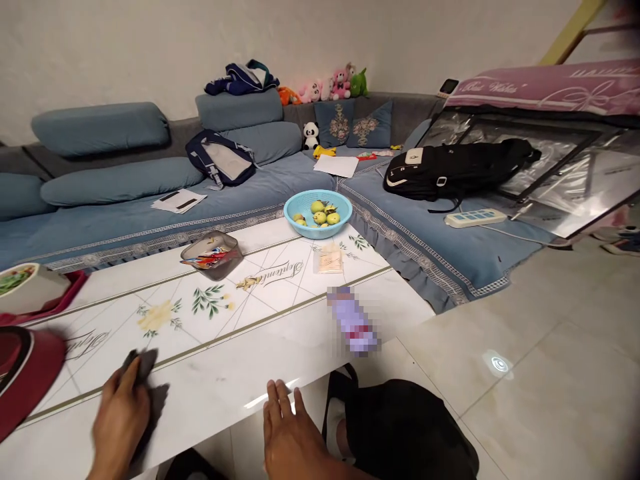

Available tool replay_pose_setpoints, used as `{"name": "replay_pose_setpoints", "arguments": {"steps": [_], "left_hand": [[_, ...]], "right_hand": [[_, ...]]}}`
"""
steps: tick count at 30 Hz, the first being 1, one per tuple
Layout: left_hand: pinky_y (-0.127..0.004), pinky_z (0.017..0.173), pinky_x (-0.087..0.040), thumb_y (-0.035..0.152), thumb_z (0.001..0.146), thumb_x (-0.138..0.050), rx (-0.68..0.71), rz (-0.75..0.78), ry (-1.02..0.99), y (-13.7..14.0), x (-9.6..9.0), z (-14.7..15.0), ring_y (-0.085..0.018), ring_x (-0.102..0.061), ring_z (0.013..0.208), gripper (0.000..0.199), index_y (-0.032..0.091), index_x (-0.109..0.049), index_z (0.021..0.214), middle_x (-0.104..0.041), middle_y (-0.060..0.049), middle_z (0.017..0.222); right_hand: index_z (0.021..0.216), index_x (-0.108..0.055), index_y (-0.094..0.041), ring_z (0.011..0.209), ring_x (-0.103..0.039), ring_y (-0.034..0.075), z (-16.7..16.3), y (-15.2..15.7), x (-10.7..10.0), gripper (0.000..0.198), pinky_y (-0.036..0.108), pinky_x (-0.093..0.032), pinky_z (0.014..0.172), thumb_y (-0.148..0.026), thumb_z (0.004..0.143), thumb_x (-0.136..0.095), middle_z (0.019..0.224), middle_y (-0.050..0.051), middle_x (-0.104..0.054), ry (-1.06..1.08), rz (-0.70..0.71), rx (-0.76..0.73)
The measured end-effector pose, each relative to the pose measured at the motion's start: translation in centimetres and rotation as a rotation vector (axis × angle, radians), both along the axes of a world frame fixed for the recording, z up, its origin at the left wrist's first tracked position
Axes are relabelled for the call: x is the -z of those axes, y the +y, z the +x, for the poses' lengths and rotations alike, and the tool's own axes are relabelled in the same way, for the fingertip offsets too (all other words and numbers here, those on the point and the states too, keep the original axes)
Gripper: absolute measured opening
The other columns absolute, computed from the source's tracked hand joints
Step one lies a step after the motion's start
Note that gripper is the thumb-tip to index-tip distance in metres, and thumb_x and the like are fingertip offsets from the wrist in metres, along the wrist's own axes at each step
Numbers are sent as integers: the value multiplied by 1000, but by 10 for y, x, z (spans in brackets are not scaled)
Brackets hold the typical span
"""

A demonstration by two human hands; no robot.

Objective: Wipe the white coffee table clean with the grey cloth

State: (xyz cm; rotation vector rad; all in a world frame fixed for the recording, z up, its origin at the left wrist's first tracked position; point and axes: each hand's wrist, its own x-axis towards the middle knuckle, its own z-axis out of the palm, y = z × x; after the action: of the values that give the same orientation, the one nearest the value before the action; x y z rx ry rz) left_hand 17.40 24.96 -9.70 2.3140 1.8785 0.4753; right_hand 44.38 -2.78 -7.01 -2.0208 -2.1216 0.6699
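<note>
Over the left front part of the white patterned table point(210, 373), my left hand point(120, 413) is closed on a small dark object point(145, 365). The hand covers most of this object, so its kind cannot be made out. My right hand point(293, 433) is at the table's front edge, palm down. Its fingers are stretched out and nothing is in them. Beyond it on the right lies a blurred-out purple item point(354, 323). A grey container point(213, 255) with colourful packets stands farther back, left of a small clear packet point(329, 260).
A blue basket point(318, 230) of green-yellow fruit stands at the table's far end. On the left are a red hat-like item point(43, 373) and a white planter point(43, 287) on a red tray. A blue sofa point(280, 170) runs behind, holding a black backpack point(450, 173) and a power strip point(475, 218).
</note>
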Motion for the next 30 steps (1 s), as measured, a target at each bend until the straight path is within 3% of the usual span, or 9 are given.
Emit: {"name": "replay_pose_setpoints", "arguments": {"steps": [4,6,9,12,15,18,21,26,30], "left_hand": [[-54,111,-60,32,106,-36,400,-52,-107,-46,-8,80,-38,-59,145,61,24,-53,164,-48,-12,169],[-49,120,-55,32,107,-38,617,-95,-154,-77,-5,90,-32,-56,149,58,31,-53,164,-48,-7,170],[-51,125,-50,36,109,-47,801,-130,-149,-99,-4,84,-32,-51,154,54,36,-52,163,-45,-7,172],[-51,120,-53,41,109,-61,905,-92,-142,-86,-12,98,-34,-52,149,41,31,-63,148,-54,-11,163],[-54,119,-51,37,111,-58,986,-20,-172,-49,-20,143,-33,-52,144,25,26,-67,133,-59,-13,151],[-61,117,-48,30,112,-54,916,90,-196,-19,-21,190,-36,-51,137,23,22,-66,130,-59,-16,144],[-63,111,-50,23,110,-51,853,108,-206,-27,-20,217,-37,-53,129,24,18,-65,129,-61,-18,140],[-54,114,-48,15,112,-47,1212,-52,-176,-79,-18,223,-31,-50,139,45,31,-61,151,-59,-11,153],[-54,113,-49,11,109,-48,1235,-8,-165,-52,-13,257,-32,-53,137,54,34,-60,157,-60,-11,154]], "right_hand": [[159,-47,8,163,-29,49,-3,1,-4,66,74,-41,125,-30,107,-59,171,37,-27,-25,-16,-7],[160,-47,8,163,-30,48,-5,1,-3,67,72,-42,125,-31,107,-61,171,36,-27,-28,-16,7],[160,-47,8,163,-31,47,-9,3,3,65,68,-44,125,-30,108,-58,171,34,-29,-41,-15,34],[158,-51,6,162,-34,47,-15,6,8,63,67,-45,126,-29,106,-61,170,33,-32,-76,8,64],[156,-56,3,160,-37,47,-20,9,10,60,66,-46,125,-28,104,-63,169,33,-35,-135,1,60],[155,-58,4,159,-37,49,-24,11,8,58,66,-45,125,-26,105,-62,168,34,-36,-174,-11,55],[156,-54,8,160,-35,50,-24,11,6,60,67,-44,125,-23,105,-61,168,37,-33,-161,-8,73],[158,-54,4,159,-36,50,-19,11,8,60,66,-49,121,-27,106,-58,168,34,-34,-95,-20,68],[155,-56,6,157,-41,51,-19,16,3,58,66,-53,117,-27,107,-56,166,36,-36,-92,-12,85]]}}
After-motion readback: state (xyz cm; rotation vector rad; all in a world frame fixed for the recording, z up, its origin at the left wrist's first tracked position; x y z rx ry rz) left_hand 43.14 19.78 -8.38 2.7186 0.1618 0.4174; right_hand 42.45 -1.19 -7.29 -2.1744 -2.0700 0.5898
